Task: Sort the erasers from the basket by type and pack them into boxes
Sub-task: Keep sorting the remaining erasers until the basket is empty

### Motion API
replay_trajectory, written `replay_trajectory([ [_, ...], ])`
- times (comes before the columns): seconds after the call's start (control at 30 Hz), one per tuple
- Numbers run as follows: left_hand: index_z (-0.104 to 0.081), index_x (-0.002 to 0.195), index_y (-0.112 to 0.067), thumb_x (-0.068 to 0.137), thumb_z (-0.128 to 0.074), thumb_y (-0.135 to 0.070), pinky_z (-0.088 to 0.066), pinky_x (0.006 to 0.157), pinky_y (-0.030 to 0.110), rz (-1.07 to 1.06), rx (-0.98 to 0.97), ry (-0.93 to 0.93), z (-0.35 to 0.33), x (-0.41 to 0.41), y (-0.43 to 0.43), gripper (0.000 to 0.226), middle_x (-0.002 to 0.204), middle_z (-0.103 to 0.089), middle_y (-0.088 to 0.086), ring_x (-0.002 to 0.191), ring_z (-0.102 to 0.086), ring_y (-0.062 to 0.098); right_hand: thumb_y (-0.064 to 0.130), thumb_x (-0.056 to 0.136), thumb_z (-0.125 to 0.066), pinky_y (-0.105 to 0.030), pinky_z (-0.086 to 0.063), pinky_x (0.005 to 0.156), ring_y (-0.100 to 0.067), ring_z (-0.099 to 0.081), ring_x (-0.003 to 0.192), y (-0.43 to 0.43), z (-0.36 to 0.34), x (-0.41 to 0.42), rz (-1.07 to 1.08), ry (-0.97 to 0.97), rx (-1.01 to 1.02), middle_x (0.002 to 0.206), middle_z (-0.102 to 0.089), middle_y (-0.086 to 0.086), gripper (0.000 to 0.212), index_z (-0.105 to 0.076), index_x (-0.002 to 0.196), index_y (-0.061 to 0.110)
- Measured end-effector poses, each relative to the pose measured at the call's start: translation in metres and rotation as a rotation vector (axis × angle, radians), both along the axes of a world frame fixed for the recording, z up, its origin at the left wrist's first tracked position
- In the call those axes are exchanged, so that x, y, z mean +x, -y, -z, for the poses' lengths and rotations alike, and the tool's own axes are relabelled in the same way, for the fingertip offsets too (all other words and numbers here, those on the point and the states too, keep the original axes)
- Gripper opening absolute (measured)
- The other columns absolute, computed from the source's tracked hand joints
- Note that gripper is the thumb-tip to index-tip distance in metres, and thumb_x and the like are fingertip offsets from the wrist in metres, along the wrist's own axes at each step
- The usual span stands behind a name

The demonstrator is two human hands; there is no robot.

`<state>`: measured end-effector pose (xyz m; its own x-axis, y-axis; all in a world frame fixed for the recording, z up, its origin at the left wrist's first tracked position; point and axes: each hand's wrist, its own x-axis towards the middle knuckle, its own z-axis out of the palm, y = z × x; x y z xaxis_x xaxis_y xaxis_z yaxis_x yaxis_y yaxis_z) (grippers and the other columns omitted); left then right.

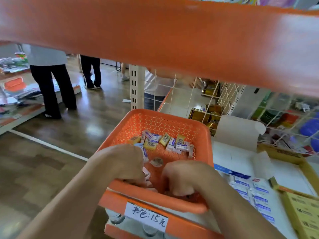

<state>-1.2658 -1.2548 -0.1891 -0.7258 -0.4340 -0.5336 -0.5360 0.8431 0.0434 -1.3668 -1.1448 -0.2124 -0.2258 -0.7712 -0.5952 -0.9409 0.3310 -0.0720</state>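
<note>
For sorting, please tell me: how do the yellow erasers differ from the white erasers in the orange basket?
The yellow erasers have yellow wrappers; the white erasers have white wrappers with purple-blue print. The yellow erasers are few; the white erasers are more numerous. Both are small wrapped blocks lying jumbled in the basket.

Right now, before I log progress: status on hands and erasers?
Left hand grips erasers in basket. Right hand curled, hold hidden. Loose erasers lie at far end. Nothing blocking them.

A blurred orange shelf edge (172, 31) overhead, a handwritten price label (146, 216) below, gold tins (197, 114) behind wire mesh (227, 96).
</note>
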Motion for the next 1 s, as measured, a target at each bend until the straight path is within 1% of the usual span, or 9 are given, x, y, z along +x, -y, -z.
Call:
replay_trajectory([
  [0.17,-0.069,0.097,-0.014,0.087,-0.06,-0.027,-0.054,0.079,0.031,0.061,0.023,-0.043,0.005,-0.003,-0.002,0.019,0.096,-0.068,0.003,0.09,-0.063,0.016,0.014,0.086,-0.053,-0.027,-0.049,0.056,-0.022,-0.063,0.07,-0.004,-0.003,-0.001,0.02,0.055,0.021,0.096,-0.071,-0.008,0.028,-0.069,0.11,0.016],
  [0.3,-0.069,0.08,-0.018,0.085,-0.063,-0.031,-0.05,0.061,0.027,-0.032,0.113,-0.251,0.012,0.001,0.004,0.015,0.084,-0.069,-0.002,0.072,-0.061,0.013,0.011,0.085,-0.053,-0.027,-0.048,0.057,-0.023,-0.063,0.078,-0.008,-0.006,0.0,0.029,0.111,-0.015,0.101,-0.07,-0.005,0.028,-0.069,0.108,0.019],
  [0.37,-0.067,0.078,-0.023,0.086,-0.065,-0.037,-0.046,0.055,0.025,-0.059,0.127,-0.371,0.013,0.005,0.007,0.017,0.079,-0.067,-0.008,0.07,-0.062,0.012,0.012,0.085,-0.055,-0.031,-0.053,0.067,-0.023,-0.064,0.086,-0.009,-0.005,-0.001,0.028,0.117,-0.038,0.102,-0.069,-0.002,0.027,-0.069,0.106,0.021],
  [0.53,-0.063,0.079,-0.028,0.089,-0.062,-0.038,-0.054,0.061,0.033,-0.104,0.187,-0.571,0.016,0.013,0.009,0.015,0.074,-0.067,-0.006,0.068,-0.066,0.016,0.015,0.086,-0.059,-0.037,-0.056,0.078,-0.02,-0.062,0.091,-0.009,-0.002,-0.002,0.054,0.201,-0.096,0.102,-0.067,0.001,0.017,-0.066,0.095,0.027],
  [0.63,-0.062,0.085,-0.031,0.09,-0.06,-0.037,-0.054,0.063,0.031,-0.128,0.163,-0.669,0.018,0.017,0.009,0.009,0.079,-0.065,-0.009,0.067,-0.064,0.011,0.021,0.087,-0.064,-0.032,-0.054,0.074,-0.016,-0.062,0.085,-0.009,0.0,-0.004,0.146,0.256,-0.269,0.096,-0.065,0.004,0.011,-0.063,0.094,0.029],
  [0.7,-0.061,0.093,-0.033,0.092,-0.058,-0.035,-0.049,0.054,0.02,-0.147,0.153,-0.738,0.019,0.018,0.009,0.003,0.084,-0.065,-0.009,0.062,-0.059,0.002,0.022,0.089,-0.063,-0.027,-0.049,0.073,-0.011,-0.058,0.086,-0.012,0.0,-0.008,0.242,0.251,-0.476,0.098,-0.06,0.008,0.012,-0.061,0.097,0.03],
  [0.8,-0.06,0.105,-0.038,0.096,-0.053,-0.029,-0.04,0.046,0.01,-0.174,0.174,-0.836,0.018,0.019,0.005,0.015,0.087,-0.065,-0.011,0.057,-0.057,-0.003,0.024,0.091,-0.061,-0.022,-0.045,0.069,-0.003,-0.056,0.083,-0.023,-0.006,-0.013,0.327,0.291,-0.748,0.097,-0.058,0.012,0.013,-0.064,0.101,0.032],
  [0.93,-0.063,0.105,-0.044,0.098,-0.044,-0.022,-0.059,0.062,0.038,-0.223,0.331,-0.948,0.009,0.014,-0.012,0.03,0.078,-0.068,-0.006,0.064,-0.068,0.006,0.019,0.081,-0.072,-0.017,-0.045,0.065,0.001,-0.057,0.076,-0.048,-0.017,-0.021,0.463,0.394,-0.93,0.085,-0.06,0.018,0.029,-0.067,0.103,0.036],
  [1.0,-0.065,0.101,-0.041,0.098,-0.045,-0.019,-0.059,0.064,0.029,-0.226,0.382,-0.993,0.005,0.006,-0.023,0.03,0.078,-0.07,-0.003,0.065,-0.069,0.005,0.013,0.076,-0.075,-0.023,-0.051,0.068,-0.001,-0.061,0.073,-0.063,-0.019,-0.027,0.531,0.462,-0.993,0.082,-0.063,0.014,0.034,-0.067,0.099,0.037],
])
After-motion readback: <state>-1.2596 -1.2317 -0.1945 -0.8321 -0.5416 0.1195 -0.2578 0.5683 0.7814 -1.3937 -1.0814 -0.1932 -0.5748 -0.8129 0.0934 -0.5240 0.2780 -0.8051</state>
